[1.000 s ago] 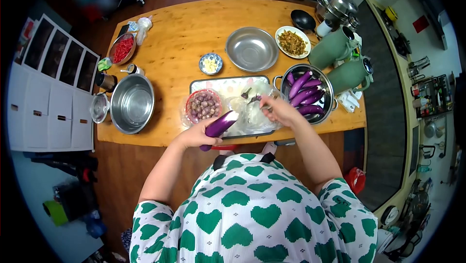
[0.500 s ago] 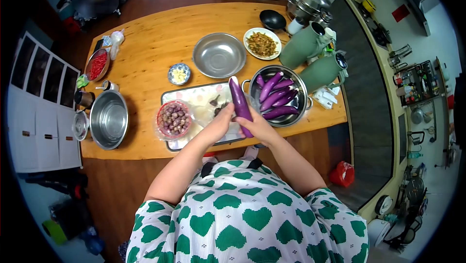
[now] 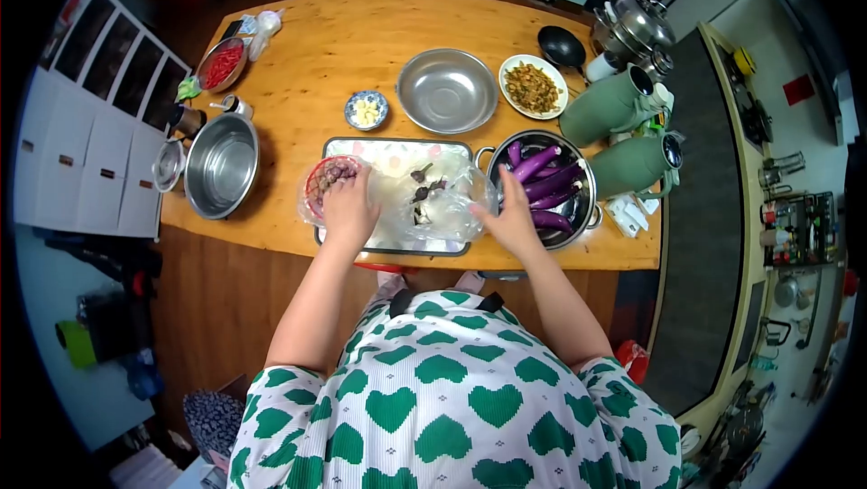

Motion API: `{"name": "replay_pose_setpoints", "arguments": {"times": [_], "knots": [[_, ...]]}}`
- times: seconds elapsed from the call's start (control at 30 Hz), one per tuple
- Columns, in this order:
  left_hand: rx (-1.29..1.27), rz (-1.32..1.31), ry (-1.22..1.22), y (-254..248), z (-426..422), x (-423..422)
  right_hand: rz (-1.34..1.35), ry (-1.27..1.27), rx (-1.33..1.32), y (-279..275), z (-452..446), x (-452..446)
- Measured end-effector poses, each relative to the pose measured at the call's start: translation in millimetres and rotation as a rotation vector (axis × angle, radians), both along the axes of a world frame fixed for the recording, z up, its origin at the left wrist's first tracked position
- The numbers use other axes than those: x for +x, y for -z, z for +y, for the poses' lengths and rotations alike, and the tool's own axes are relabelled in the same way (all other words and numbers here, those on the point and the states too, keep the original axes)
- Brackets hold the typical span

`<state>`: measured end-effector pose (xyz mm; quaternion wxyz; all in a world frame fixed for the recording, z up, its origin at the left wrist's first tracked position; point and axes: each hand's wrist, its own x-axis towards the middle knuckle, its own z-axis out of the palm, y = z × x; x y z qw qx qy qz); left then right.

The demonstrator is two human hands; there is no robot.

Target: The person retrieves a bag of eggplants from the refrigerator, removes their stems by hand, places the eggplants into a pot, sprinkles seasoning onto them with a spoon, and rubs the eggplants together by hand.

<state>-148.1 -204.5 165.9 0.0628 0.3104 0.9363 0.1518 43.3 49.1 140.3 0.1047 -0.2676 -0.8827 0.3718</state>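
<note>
Left hand (image 3: pixel 350 209) has moved onto the small purple bulbs (image 3: pixel 327 174) in the red basket (image 3: pixel 312 187) at the left edge of the tray (image 3: pixel 386 153); I cannot tell whether it grips any. Right hand (image 3: pixel 511 218), thumb and fingers wide apart, is now at the left rim of the pot (image 3: pixel 584 216). Eggplants (image 3: pixel 553 185) lie inside it, near the right front corner of the surface (image 3: pixel 316 46).

Home kitchen, wooden table (image 3: pixel 312 60), lidded steel pot (image 3: pixel 643 27), green thermos flasks (image 3: pixel 603 111), laden wall rack (image 3: pixel 802 234)
</note>
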Motion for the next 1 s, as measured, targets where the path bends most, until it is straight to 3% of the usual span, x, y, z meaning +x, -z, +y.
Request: {"name": "replay_pose_setpoints", "arguments": {"times": [0.07, 0.13, 0.2, 0.27, 0.4, 0.43, 0.53, 0.57, 0.67, 0.7, 0.8, 0.93, 1.0], "knots": [[0.187, -0.018, -0.017, 13, -5, -2, -0.151, -0.142, 0.154, -10, -9, -11], [0.365, -0.142, -0.057, 2, -5, -1, -0.314, -0.054, 0.052, -9, 2, -22], [0.650, -0.226, -0.128, -28, -11, 6, -0.021, 0.038, 0.001, -8, 10, -19], [0.836, -0.244, -0.125, -47, -22, 10, 0.215, 0.114, -0.277, 1, 17, -13], [1.058, -0.653, -0.164, -25, -46, 4, 0.198, 0.052, -0.303, -1, 8, -3], [1.091, -0.748, -0.182, -23, -49, 4, 0.252, 0.041, -0.517, 2, 2, -5], [1.082, -0.747, -0.175, -21, -46, 5, 0.305, 0.053, -0.624, -7, -22, -13], [1.041, -0.784, -0.205, -23, -46, 7, 0.267, 0.008, -0.217, -4, -21, -17], [0.949, -0.298, 0.006, -48, -33, 11, 0.392, -0.051, 0.279, -40, -37, -33], [0.999, -0.382, 0.026, -49, -31, 10, 0.456, -0.070, 0.297, -49, -38, -38], [1.071, -0.664, 0.220, -49, -21, 6, 0.291, -0.055, -0.072, -93, -55, -40], [1.098, -0.892, 0.369, -58, 2, 13, 0.224, -0.191, -0.290, -96, -63, -47], [0.990, -0.759, 0.485, -57, 9, 16, 0.130, -0.252, -0.422, -94, -76, -57]]}}
